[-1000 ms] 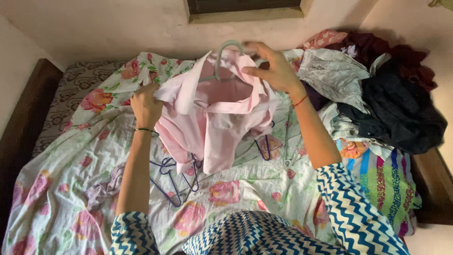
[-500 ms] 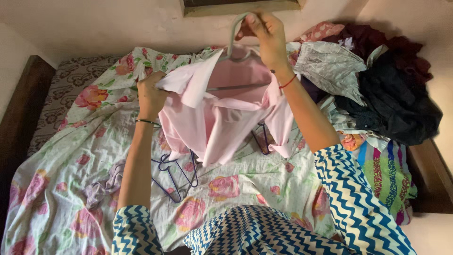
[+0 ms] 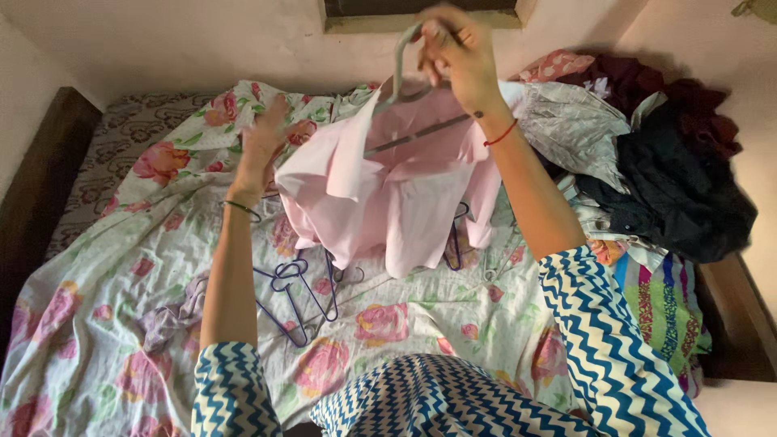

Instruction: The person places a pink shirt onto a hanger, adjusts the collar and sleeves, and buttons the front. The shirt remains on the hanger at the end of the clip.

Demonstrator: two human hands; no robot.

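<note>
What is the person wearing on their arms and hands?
Both arms come out of loose sleeves with a blue and white zigzag pattern, ending near the elbows, so the forearms are bare. The left wrist has a thin dark bangle. The right wrist has a thin red thread tied around it. The left hand and right hand wear no gloves, and no rings can be made out.

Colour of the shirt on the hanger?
Pale pink shirt, plain; the head view shows it.
</note>
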